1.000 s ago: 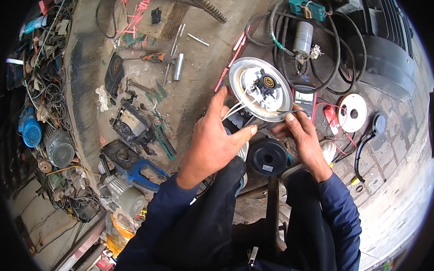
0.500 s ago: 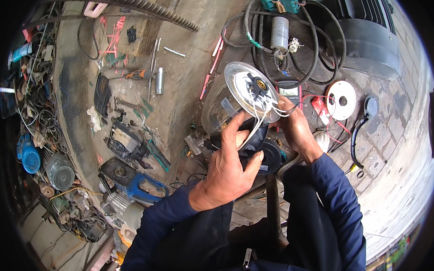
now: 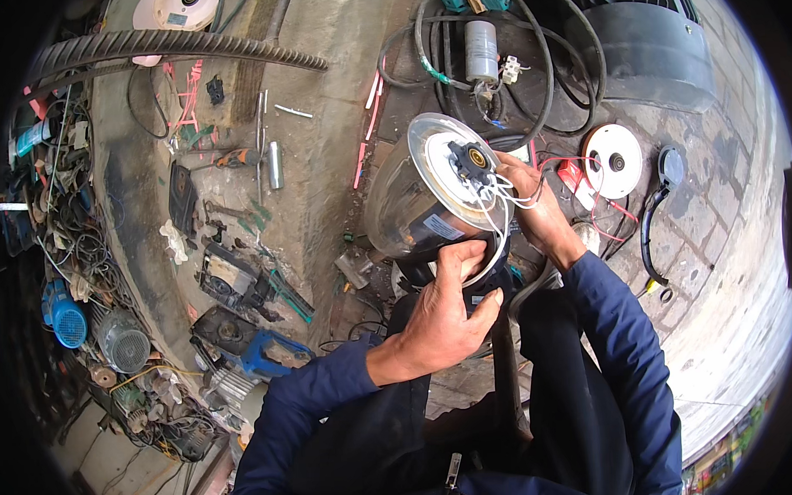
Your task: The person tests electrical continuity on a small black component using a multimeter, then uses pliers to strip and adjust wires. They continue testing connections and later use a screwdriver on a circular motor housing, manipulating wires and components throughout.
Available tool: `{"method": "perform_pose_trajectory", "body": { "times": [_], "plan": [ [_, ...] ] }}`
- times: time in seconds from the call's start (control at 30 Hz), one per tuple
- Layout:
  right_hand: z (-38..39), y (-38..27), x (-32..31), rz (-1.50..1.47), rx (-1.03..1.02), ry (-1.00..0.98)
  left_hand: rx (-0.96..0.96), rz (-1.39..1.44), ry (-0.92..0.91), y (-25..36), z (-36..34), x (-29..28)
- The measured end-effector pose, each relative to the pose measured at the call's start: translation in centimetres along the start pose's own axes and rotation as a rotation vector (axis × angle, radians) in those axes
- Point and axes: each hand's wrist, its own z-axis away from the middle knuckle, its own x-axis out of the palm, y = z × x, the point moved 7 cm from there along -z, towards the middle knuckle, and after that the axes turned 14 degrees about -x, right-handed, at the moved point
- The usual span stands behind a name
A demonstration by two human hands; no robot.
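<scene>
Head view: a motor housing (image 3: 416, 203), a round metal drum with a white end plate and a black hub, is seen tilted above the person's lap and serves as the landmark. Far left of it, a blue can (image 3: 36, 136) with a pale label band lies among tangled cables. On the housing's lower flank a small white rectangular label (image 3: 448, 227) is fixed. Just below the housing, the left hand (image 3: 442, 320) is closed over the lower rim, bearing the weight. At the plate's right edge, the right hand (image 3: 534, 199) is pinched narrowly on thin white leads (image 3: 499, 196).

The housing is judged heavy, rigid and smooth-sided, hence liable to slip; it is best held by the rim or underside. The leads are judged soft and fragile and should carry no load.

Right of the housing, a white disc (image 3: 613, 160) lies on the paving.
</scene>
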Motion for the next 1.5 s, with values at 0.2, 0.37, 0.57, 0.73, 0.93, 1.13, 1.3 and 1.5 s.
{"method": "perform_pose_trajectory", "body": {
  "times": [0.2,0.37,0.57,0.73,0.93,1.13,1.3,1.5],
  "plan": [
    [0.0,0.4,-0.4,0.024,-0.020,-0.003,-0.019,-0.031,-0.012,-0.8,-0.1,0.3],
    [-0.1,0.4,-0.9,0.115,-0.048,-0.008,-0.035,-0.018,-0.030,-1.4,-0.3,0.3],
    [-0.2,0.7,-1.0,0.138,-0.093,-0.047,-0.008,-0.047,-0.018,-0.8,-0.2,0.5],
    [-0.1,2.1,-1.2,0.034,-0.034,-0.004,-0.031,-0.146,-0.031,-0.7,-0.4,0.8],
    [0.5,3.1,-1.5,-0.033,0.005,0.022,-0.021,-0.223,-0.058,-0.7,-0.5,1.5],
    [0.5,3.5,-1.6,-0.011,0.007,-0.046,-0.007,-0.243,-0.058,-0.6,-0.4,1.6],
    [0.3,2.9,-1.4,0.041,-0.051,-0.056,-0.045,-0.200,-0.065,-0.7,-0.3,1.3],
    [0.9,1.2,-1.2,0.269,-0.090,0.019,-0.100,-0.080,-0.039,-2.7,-0.4,-0.7]
  ]
}}
